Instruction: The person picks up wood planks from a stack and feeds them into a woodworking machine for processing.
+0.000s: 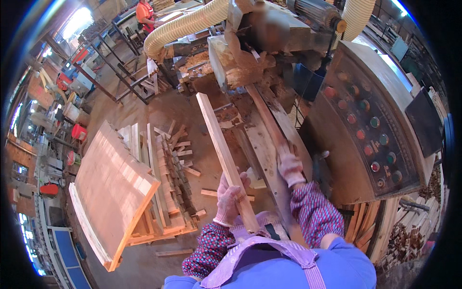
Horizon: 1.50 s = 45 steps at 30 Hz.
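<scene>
My left hand (pixel 228 198), in a pale work glove, is closed around a long square wooden strip (pixel 216 137). The strip slants up and away to the left, its lower end close to my apron. My right hand (pixel 290 169), gloved too, rests on a second wooden strip (pixel 267 115) lying on the machine bed (pixel 262 144). That strip's far end runs in under the dusty machine head (pixel 245 72). The right fingers point forward over the wood; whether they wrap around it is hard to make out.
A control panel (pixel 370 130) with several coloured buttons stands at right. To the left are a tilted wooden board (pixel 115 183), stacked strips (pixel 168 183) and loose offcuts on the floor. A ribbed hose (pixel 187 24) arches ahead. Another person (pixel 145 15) stands far off.
</scene>
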### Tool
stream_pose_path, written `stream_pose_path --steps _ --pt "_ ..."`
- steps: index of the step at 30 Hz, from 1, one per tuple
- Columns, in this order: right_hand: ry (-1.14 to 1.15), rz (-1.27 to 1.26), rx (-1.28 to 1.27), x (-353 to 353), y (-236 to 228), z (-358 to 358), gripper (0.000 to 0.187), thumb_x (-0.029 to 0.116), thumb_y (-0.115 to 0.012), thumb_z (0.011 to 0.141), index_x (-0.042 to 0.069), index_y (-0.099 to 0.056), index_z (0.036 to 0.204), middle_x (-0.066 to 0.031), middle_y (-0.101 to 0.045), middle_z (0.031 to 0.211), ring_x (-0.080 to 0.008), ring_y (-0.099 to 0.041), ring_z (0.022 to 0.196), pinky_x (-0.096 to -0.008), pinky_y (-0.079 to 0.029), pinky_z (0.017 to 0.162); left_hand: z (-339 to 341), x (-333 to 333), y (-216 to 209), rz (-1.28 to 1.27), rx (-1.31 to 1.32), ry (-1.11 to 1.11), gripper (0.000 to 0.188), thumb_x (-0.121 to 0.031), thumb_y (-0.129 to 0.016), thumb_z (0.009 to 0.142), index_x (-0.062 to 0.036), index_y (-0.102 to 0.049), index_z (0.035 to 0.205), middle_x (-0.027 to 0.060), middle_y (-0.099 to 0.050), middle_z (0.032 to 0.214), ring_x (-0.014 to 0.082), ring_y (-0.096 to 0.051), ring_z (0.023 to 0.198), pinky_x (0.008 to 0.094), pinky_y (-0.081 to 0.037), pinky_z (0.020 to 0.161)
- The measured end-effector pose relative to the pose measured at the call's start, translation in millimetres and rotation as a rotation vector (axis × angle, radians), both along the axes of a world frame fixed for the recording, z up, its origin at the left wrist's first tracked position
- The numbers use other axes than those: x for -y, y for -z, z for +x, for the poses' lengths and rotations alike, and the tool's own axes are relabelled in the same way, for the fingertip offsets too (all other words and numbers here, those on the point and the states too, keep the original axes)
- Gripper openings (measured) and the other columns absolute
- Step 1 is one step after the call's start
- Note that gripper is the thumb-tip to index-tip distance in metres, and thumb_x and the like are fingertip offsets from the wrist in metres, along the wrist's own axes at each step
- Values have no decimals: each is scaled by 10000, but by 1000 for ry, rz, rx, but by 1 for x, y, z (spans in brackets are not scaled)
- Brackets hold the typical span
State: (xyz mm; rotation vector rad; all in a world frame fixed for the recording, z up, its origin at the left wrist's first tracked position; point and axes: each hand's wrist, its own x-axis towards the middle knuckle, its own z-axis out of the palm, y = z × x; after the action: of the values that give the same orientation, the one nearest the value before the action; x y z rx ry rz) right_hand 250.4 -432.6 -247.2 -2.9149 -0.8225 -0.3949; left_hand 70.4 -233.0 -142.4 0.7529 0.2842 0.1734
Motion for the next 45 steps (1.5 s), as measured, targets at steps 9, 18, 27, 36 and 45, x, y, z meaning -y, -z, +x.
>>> stream_pose_path --steps 9,18,27,36,45 --pt "-247 1037 -769 -39 -16 -35 609 285 -623 936 28 -450 1460 -186 -518 1443 -306 -542 1282 -383 -443 1068 11 3 -6 144 -44 -73 650 -59 -551 810 -42 -398 1441 109 -582 1251 234 -569 1188 360 -481 1016" --pt "252 514 -820 55 -101 -216 775 229 -720 787 60 -424 1482 -187 -689 1137 -353 -674 1009 -449 -534 908 -84 -69 -80 1648 57 -77 756 -228 -700 919 70 -313 1496 246 -386 1530 344 -342 1447 388 -292 1180" --pt "30 23 29 99 -29 -200 596 190 -607 904 5 -433 1443 -237 -522 1382 -402 -540 1233 -507 -456 1035 -302 -413 -154 1721 -1888 -561 864 -480 -744 774 12 -451 1420 227 -490 1431 387 -484 1322 468 -423 1091" --pt "-67 -51 115 -19 52 88 479 239 -481 980 80 -487 1432 -127 -438 1519 -343 -391 1401 -462 -320 1158 -337 -439 -161 1324 -1394 -604 506 -405 -678 906 74 -683 1068 165 -725 874 287 -701 864 393 -544 753" --pt "-397 1170 -1292 -131 -92 -18 388 131 -614 958 -4 -609 1323 -121 -612 1328 -205 -632 1120 -326 -499 958 -161 -164 -129 385 -117 -550 436 -402 -441 1056 -23 -581 1220 95 -665 1018 196 -657 896 353 -565 803"
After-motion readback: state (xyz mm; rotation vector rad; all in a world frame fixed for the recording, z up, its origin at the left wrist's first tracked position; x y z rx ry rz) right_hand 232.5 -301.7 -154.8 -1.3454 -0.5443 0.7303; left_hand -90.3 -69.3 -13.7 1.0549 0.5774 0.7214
